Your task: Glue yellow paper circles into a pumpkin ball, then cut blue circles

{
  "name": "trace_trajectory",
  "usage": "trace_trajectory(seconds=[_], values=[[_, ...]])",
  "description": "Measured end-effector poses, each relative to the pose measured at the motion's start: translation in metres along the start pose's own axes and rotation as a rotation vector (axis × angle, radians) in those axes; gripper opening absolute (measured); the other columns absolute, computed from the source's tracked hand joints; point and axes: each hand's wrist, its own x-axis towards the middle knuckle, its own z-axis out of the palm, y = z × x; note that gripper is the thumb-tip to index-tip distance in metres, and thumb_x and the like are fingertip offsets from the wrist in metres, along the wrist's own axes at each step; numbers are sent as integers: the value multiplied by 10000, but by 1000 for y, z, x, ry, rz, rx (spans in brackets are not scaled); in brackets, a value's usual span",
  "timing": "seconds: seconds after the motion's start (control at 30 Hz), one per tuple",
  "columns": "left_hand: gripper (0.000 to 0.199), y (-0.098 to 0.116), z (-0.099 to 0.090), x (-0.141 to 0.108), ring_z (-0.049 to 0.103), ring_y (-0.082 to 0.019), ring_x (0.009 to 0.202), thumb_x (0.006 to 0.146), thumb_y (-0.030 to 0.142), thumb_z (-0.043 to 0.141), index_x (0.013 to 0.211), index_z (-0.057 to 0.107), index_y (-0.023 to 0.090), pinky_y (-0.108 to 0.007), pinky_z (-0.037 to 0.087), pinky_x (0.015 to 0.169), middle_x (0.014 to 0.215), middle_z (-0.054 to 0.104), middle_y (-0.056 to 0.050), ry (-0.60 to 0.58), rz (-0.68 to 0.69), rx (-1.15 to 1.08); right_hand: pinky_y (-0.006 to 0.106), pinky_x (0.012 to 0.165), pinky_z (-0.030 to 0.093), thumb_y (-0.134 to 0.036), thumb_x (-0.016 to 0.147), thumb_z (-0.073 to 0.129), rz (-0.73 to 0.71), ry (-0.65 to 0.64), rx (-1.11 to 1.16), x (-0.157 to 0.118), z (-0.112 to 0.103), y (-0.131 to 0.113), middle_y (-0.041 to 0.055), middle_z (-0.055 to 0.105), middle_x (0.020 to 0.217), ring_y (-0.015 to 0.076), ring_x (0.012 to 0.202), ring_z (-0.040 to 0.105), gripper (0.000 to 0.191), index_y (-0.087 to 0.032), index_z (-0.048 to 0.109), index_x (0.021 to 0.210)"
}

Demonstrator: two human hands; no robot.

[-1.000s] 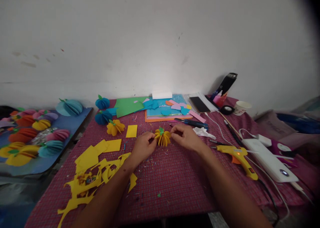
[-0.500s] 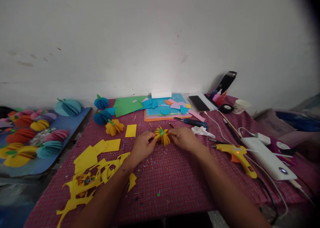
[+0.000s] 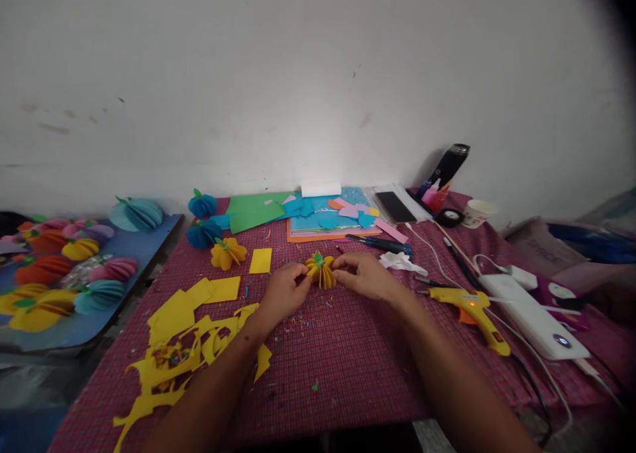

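A small yellow paper pumpkin (image 3: 322, 273) with a green paper leaf on top stands on the checked cloth between my hands. My left hand (image 3: 285, 291) pinches its left folds between thumb and fingers. On the other side, the curled fingertips of my right hand (image 3: 365, 274) are at the right folds, with thumb and forefinger slightly apart around the edge. A finished-looking orange-yellow paper pumpkin (image 3: 227, 253) sits to the left, near a yellow paper square (image 3: 260, 261). Exact contact at the right fingertips is hard to make out.
Yellow paper scraps (image 3: 163, 367) lie left of my left forearm. A yellow glue gun (image 3: 470, 306) and a white power bank (image 3: 534, 314) are at right. Scissors (image 3: 380, 243), a phone (image 3: 395, 206) and coloured sheets (image 3: 258, 211) lie behind. Paper pumpkins fill a blue board (image 3: 154, 244).
My right hand's fingers have loosened and spread a little at the pumpkin's right side. The pumpkin has turned slightly, its leaf now tilting left. My left hand keeps its place.
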Motion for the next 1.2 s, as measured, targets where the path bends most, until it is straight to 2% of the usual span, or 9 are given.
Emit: trace_trajectory(seconds=[0.17, 0.3, 0.43, 0.63, 0.8, 0.87, 0.97, 1.07, 1.2], values=[[164, -1, 0, 0, 551, -143, 722, 898, 216, 550, 741, 590, 189, -258, 385, 677, 758, 606, 4, -5, 9, -2, 238, 628, 389, -197, 883, 556, -43, -70, -110, 2, 4, 3, -8, 717, 804, 141, 700, 613, 158, -195, 713, 857], [154, -2, -1, 0, 558, -149, 743, 902, 210, 545, 756, 589, 190, -263, 393, 692, 774, 611, -1, -13, 17, 11, 250, 648, 375, -127, 890, 510, -79, -31, -266, 6, 8, 8, 1, 726, 814, 152, 720, 622, 221, -209, 710, 841], [147, -2, -1, 1, 569, -155, 769, 914, 215, 539, 780, 596, 195, -269, 406, 712, 800, 622, -3, -23, 18, 15, 278, 666, 362, -146, 911, 518, -94, 12, -443, 6, 7, 7, 44, 740, 863, 181, 761, 633, 213, -209, 716, 861], [164, 0, -1, 0, 563, -151, 754, 916, 212, 530, 762, 584, 196, -263, 400, 693, 786, 615, 1, -18, 10, 12, 287, 667, 355, -195, 939, 507, -57, 38, -517, 4, 9, 4, 64, 740, 922, 198, 791, 637, 203, -222, 708, 928], [172, 1, 0, 0, 559, -149, 734, 916, 233, 536, 754, 581, 195, -261, 394, 674, 763, 608, 5, -10, -12, 4, 273, 585, 317, -286, 879, 609, 181, 206, -397, 7, 19, 3, 39, 699, 786, 177, 676, 603, 94, -199, 642, 891], [177, 1, 0, 0, 554, -148, 730, 914, 231, 535, 746, 573, 194, -261, 390, 671, 759, 603, 5, -7, -12, 3, 264, 568, 318, -291, 853, 627, 230, 234, -310, 8, 21, 2, 20, 674, 732, 163, 644, 586, 98, -197, 623, 826], [169, 0, 0, 0, 542, -146, 718, 905, 220, 535, 742, 569, 194, -265, 386, 671, 753, 594, 4, -8, -11, 13, 250, 581, 361, -266, 872, 569, 175, 173, -136, 8, 18, 1, 14, 679, 741, 148, 658, 593, 146, -195, 640, 765], [162, 0, 0, 0, 534, -146, 706, 896, 218, 536, 740, 573, 196, -265, 379, 657, 741, 590, 5, -9, -17, 24, 244, 586, 398, -277, 890, 535, 127, 72, 23, 6, 11, -2, 8, 687, 741, 140, 650, 599, 203, -188, 692, 798], [167, 0, 0, 0, 537, -147, 707, 898, 225, 533, 738, 572, 195, -264, 369, 646, 743, 594, 4, -19, -20, 35, 240, 629, 430, -297, 843, 620, 89, -15, 100, 4, 6, -2, -1, 712, 803, 148, 715, 623, 157, -186, 727, 874]])
